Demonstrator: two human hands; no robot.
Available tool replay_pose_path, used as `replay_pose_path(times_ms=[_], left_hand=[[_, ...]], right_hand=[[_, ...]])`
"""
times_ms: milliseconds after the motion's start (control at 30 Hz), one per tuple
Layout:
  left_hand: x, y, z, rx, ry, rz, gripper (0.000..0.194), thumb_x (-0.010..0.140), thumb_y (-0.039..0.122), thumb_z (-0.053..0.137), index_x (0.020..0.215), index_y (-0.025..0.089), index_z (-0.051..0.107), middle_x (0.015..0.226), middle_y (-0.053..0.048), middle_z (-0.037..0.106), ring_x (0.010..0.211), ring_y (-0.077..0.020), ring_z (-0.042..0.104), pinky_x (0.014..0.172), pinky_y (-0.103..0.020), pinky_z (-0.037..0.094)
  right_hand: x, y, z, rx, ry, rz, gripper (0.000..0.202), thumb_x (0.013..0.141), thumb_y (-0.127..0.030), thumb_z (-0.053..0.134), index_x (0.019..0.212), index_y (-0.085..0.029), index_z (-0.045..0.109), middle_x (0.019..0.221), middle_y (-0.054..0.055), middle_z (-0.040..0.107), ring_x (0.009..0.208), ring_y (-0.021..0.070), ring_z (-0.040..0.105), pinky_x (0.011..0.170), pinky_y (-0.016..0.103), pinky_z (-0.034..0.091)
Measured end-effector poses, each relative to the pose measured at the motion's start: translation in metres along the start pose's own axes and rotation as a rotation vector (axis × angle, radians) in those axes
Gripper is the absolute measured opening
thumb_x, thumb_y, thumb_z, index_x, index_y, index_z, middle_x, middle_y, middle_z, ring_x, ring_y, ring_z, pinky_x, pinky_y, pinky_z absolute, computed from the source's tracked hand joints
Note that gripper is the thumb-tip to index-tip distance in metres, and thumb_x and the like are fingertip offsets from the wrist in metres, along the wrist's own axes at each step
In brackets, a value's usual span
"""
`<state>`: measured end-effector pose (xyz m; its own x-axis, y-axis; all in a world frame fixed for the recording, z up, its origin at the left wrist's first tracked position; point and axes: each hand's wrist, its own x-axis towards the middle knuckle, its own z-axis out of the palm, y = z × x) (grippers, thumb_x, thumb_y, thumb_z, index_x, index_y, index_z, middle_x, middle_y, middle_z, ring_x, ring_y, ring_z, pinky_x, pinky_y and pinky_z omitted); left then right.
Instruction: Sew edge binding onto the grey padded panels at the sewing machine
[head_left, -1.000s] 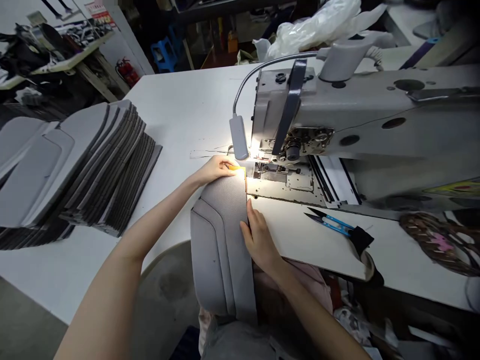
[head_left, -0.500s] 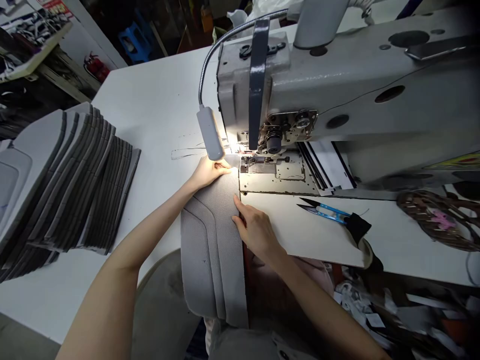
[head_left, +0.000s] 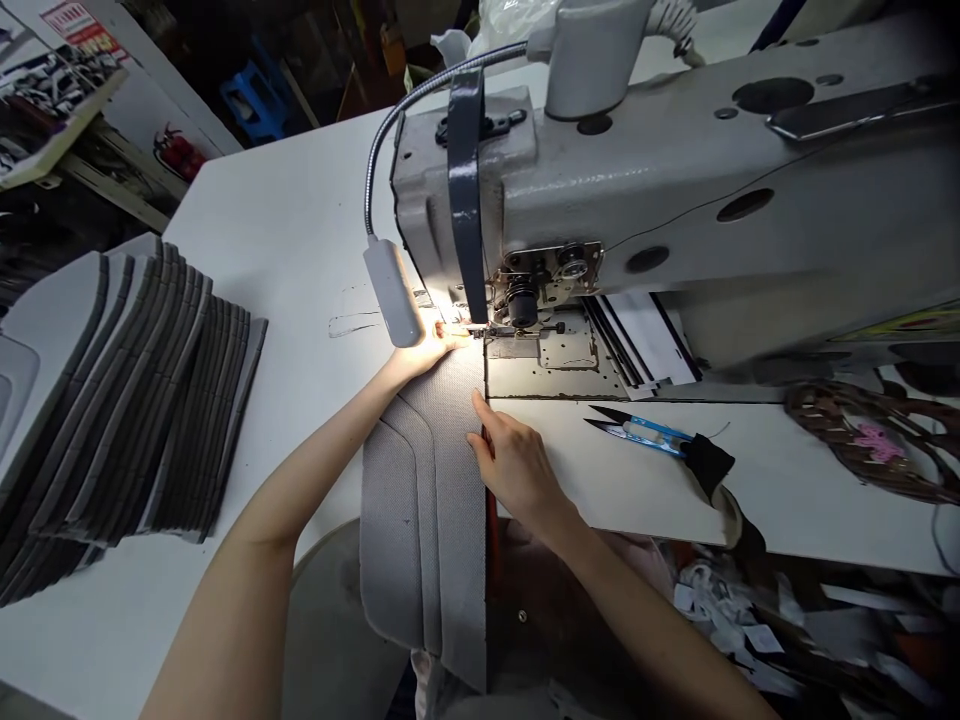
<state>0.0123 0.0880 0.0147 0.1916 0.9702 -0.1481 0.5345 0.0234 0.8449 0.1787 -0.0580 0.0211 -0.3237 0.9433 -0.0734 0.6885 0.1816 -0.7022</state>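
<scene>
A grey padded fabric panel [head_left: 450,480] with curved stitched lines lies across the table's front edge, its near end hanging over my lap. Its far end reaches the presser foot of the sewing machine [head_left: 517,310]. My left hand [head_left: 427,345] is at that far end, fingers closed together on the fabric close to the needle area, partly behind the lamp head. Along the panel's right edge, my right hand [head_left: 517,460] grips it, thumb and index finger on top and the other fingers curled and mostly hidden.
A small lamp [head_left: 394,295] on a bendable neck hangs over my left hand. Stacked grey panels [head_left: 142,400] stand at the left. Blue-handled thread snips [head_left: 645,430] and a brown woven basket-like item [head_left: 870,440] with a pink decoration lie at the right.
The view has shifted slightly. The panel's far end sits closer under the presser foot, and my left fingers have stretched nearer to the needle. My right hand keeps its place on the edge.
</scene>
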Motion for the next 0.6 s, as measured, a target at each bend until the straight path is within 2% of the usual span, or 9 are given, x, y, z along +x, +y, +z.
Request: replay_pose_path(times_ms=[167, 267, 367, 433, 500, 600], left_hand=[[-0.002, -0.007, 0.003, -0.022, 0.063, 0.024, 0.017, 0.077, 0.026, 0.076, 0.082, 0.017, 0.062, 0.091, -0.008, 0.071, 0.085, -0.0211, 0.068, 0.087, -0.039, 0.057], [-0.022, -0.006, 0.006, 0.238, 0.164, 0.191, 0.006, 0.086, 0.024, 0.067, 0.085, 0.018, 0.066, 0.096, -0.007, 0.072, 0.090, -0.0211, 0.066, 0.090, -0.038, 0.055], [-0.053, 0.000, 0.017, 0.602, 0.158, 0.439, 0.018, 0.095, 0.016, 0.050, 0.094, 0.019, 0.068, 0.108, -0.008, 0.071, 0.101, -0.0221, 0.065, 0.094, -0.038, 0.053], [-0.072, 0.003, 0.026, 0.749, 0.141, 0.508, 0.026, 0.094, 0.010, 0.045, 0.107, 0.017, 0.067, 0.118, -0.011, 0.069, 0.109, -0.0240, 0.064, 0.096, -0.039, 0.053], [-0.083, 0.003, 0.034, 0.809, 0.173, 0.532, 0.033, 0.093, 0.007, 0.043, 0.118, 0.014, 0.063, 0.127, -0.015, 0.066, 0.116, -0.0256, 0.062, 0.100, -0.041, 0.053], [-0.088, -0.001, 0.038, 0.791, 0.207, 0.560, 0.032, 0.095, 0.009, 0.042, 0.120, 0.013, 0.062, 0.127, -0.015, 0.066, 0.119, -0.0264, 0.061, 0.103, -0.043, 0.052]], right_hand=[[0.002, -0.002, -0.002, -0.012, -0.028, 0.024, 0.053, 0.093, -0.013, 0.055, 0.146, -0.012, 0.050, 0.079, 0.003, 0.065, 0.069, 0.0171, 0.058, 0.063, 0.028, 0.042], [0.002, -0.003, -0.003, -0.024, -0.044, 0.042, 0.053, 0.093, -0.014, 0.055, 0.146, -0.013, 0.049, 0.080, 0.003, 0.067, 0.072, 0.0177, 0.060, 0.067, 0.028, 0.043], [0.004, -0.003, -0.005, -0.034, -0.058, 0.059, 0.054, 0.094, -0.014, 0.055, 0.147, -0.014, 0.048, 0.085, 0.005, 0.070, 0.077, 0.0191, 0.063, 0.072, 0.028, 0.045], [0.006, -0.002, -0.005, -0.040, -0.060, 0.058, 0.054, 0.095, -0.015, 0.053, 0.148, -0.014, 0.047, 0.090, 0.007, 0.071, 0.082, 0.0203, 0.065, 0.074, 0.029, 0.046], [0.007, -0.003, -0.004, -0.048, -0.055, 0.053, 0.054, 0.095, -0.015, 0.051, 0.149, -0.013, 0.045, 0.096, 0.008, 0.072, 0.087, 0.0214, 0.066, 0.077, 0.030, 0.047], [0.005, -0.005, -0.003, -0.070, -0.055, 0.045, 0.054, 0.097, -0.017, 0.050, 0.150, -0.012, 0.043, 0.102, 0.010, 0.072, 0.093, 0.0215, 0.067, 0.080, 0.029, 0.047]])
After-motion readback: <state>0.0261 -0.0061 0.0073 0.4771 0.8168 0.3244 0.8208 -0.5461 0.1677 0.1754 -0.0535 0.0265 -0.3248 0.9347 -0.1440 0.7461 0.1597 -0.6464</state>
